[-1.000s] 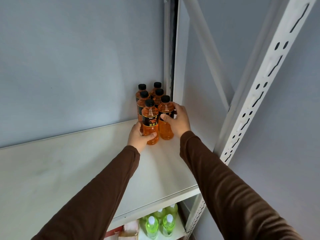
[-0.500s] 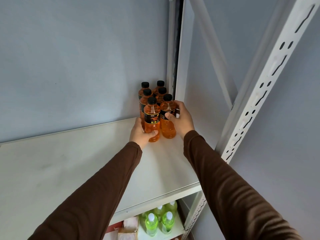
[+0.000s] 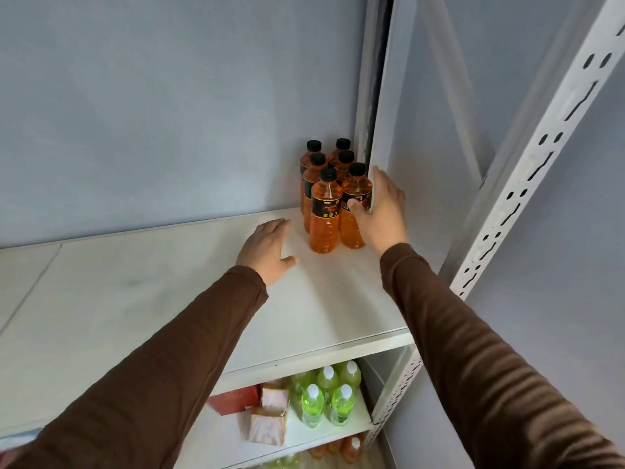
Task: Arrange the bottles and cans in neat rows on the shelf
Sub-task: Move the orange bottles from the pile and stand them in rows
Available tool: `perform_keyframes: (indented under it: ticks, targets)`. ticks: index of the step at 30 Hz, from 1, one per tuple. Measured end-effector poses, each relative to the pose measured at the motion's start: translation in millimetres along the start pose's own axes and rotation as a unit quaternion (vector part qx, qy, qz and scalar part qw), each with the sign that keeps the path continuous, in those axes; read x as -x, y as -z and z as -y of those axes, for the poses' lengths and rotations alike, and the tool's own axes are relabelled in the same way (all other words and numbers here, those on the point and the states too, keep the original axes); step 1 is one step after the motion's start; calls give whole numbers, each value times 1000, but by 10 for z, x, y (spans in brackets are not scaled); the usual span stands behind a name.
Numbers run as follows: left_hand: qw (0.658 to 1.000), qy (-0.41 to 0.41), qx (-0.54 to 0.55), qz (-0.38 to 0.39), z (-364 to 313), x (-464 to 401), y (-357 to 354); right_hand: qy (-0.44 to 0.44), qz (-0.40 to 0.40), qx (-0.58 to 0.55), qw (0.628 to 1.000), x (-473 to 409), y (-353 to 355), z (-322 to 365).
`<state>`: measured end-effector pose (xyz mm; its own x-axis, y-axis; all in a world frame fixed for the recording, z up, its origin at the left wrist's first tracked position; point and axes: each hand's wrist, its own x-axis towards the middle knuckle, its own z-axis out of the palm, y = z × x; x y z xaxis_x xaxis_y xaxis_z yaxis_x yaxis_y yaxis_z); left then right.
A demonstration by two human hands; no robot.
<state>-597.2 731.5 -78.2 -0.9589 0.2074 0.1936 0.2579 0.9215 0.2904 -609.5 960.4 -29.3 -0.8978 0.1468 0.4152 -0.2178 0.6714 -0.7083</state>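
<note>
Several orange drink bottles with black caps stand in two rows at the back right corner of the white top shelf (image 3: 169, 299). The front left bottle (image 3: 324, 228) stands free. My right hand (image 3: 385, 211) lies against the right side of the front right bottle (image 3: 350, 231), thumb on its black label and fingers straight up beside it. My left hand (image 3: 269, 247) hovers flat and open over the shelf, a little left of the bottles and touching none of them.
A perforated white upright (image 3: 527, 170) rises at the right front corner. On the shelf below stand green bottles (image 3: 326, 397), small cartons (image 3: 267, 421) and a red box (image 3: 233, 399). More orange bottles (image 3: 351, 446) show lower still. A grey wall backs the shelf.
My left hand has let go of the front left bottle and drawn back to the left. My right hand's fingers have straightened along the front right bottle.
</note>
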Motion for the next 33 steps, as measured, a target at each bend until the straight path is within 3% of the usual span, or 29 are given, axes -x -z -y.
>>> perform_keyframes:
  ticks: [4, 8, 15, 23, 33]
  targets:
    - [996, -13, -86, -12, 275, 455, 233, 107, -35, 93, 989, 349, -57, 391]
    - [991, 12, -129, -13, 652, 988, 494, 181, 23, 162, 970, 791, -349, 804]
    - [989, 74, -130, -1, 1609, 2134, 1075, 200, 153, 158, 955, 1647, -1201, 1734]
    - [986, 108, -126, -27, 2786, 3376, 1855, 206, 208, 140, 946, 2559, -2129, 2926]
    - [978, 159, -116, -64, 3808, 4004, 2407, 259, 256, 98, 926, 2835, -3027, 3810]
